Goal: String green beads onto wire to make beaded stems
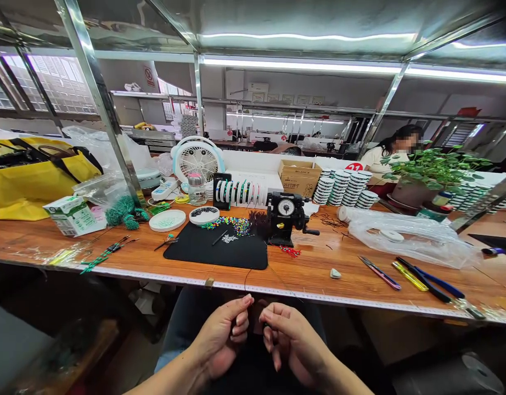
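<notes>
My left hand [228, 332] is in front of the table edge, thumb and forefinger pinched on a thin dark cord [245, 281] that curves up over the edge. Just beside it, my right hand [290, 334] is closed in a pinch, with a tiny dark, perhaps greenish bit showing at its fingers, too small to name. Beyond the hands lies a black mat [220, 253] with loose colourful beads [236, 225] and a heap of small white beads [229, 238]. Two shallow dishes, one of pale green beads [167, 220] and one of black beads [204, 215], stand by its far left side.
A black hand-crank winder [285, 216] stands right of the mat, near cord spools [240, 193]. Farther right lie a craft knife [380, 272] and pliers [429, 280]. A metal post [108, 104] rises at left, near a fan [198, 162]. Another person [395, 153] sits behind a plant.
</notes>
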{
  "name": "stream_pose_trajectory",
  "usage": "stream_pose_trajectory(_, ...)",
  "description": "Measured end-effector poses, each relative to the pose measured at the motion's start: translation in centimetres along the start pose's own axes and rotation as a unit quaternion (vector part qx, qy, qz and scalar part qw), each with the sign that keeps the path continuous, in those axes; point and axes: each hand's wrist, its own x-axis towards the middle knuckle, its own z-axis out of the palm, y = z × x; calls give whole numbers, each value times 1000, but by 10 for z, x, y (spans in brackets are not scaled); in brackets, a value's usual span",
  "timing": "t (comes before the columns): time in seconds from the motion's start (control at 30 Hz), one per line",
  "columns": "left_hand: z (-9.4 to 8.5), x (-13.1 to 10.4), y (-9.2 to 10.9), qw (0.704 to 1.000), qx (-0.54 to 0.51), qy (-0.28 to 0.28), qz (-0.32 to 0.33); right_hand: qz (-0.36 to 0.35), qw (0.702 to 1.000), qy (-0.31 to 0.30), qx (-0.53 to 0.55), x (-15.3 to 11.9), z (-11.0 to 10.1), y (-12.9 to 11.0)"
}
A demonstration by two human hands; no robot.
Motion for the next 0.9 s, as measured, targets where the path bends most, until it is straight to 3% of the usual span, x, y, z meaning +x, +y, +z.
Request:
stream_pose_trajectory(0.2, 0, 2, -13, 999, 49, -2, -5, -60, 996, 55, -42, 5, 2, 9)
stream_pose_trajectory(0.4, -5, 1, -11, 998, 58, -16, -2, -23, 998, 6, -60, 1, 2, 8)
stream_pose_trajectory(0.9, -5, -1, -10, 1000, 25, 8, -17, -35, 994, 50, -94, 9, 5, 14)
